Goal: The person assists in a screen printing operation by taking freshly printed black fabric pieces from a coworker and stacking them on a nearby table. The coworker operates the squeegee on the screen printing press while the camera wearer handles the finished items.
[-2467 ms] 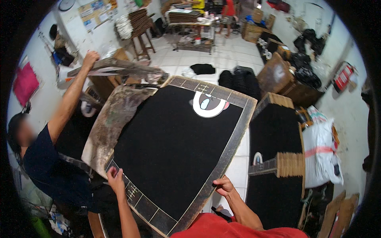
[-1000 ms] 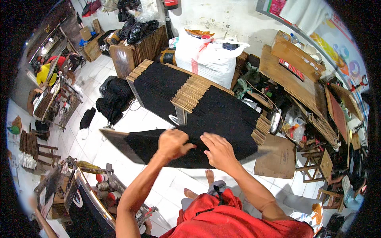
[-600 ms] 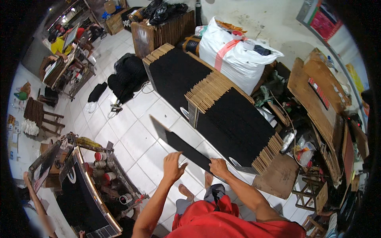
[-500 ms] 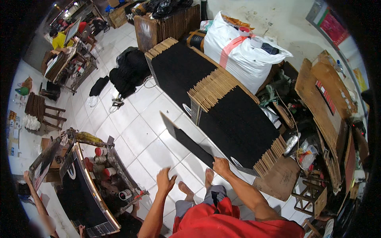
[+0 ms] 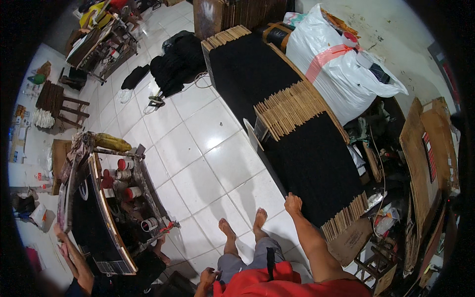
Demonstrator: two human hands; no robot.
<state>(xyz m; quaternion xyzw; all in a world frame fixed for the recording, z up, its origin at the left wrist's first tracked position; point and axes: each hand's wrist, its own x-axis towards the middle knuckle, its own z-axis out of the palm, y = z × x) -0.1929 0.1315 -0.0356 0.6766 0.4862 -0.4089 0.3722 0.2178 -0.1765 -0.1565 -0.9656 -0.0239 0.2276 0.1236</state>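
My right hand [image 5: 293,204] is closed at the near end of a thin board [image 5: 254,134] wrapped in black cloth. The board is now nearly edge-on, against the left side of a long row of upright boards draped in black cloth [image 5: 311,163]. Its pale far end shows beside the bare wooden board ends [image 5: 289,109] in the middle of the row. My left hand [image 5: 208,279] hangs low beside my grey shorts, fingers loosely bent and apart, with nothing seen in it.
White tiled floor [image 5: 208,173] lies ahead of my feet. At left, another person's arm [image 5: 74,262] reaches to a frame over a black-covered board [image 5: 89,218], beside a rack of paint tins [image 5: 131,193]. A big white sack [image 5: 321,74] stands behind the row; black cloth [image 5: 175,64] lies heaped on the floor.
The cloth-covered board has swung from over the floor to the right, against the row's side, with my right hand. My left hand has dropped down toward my lap. The view has shifted.
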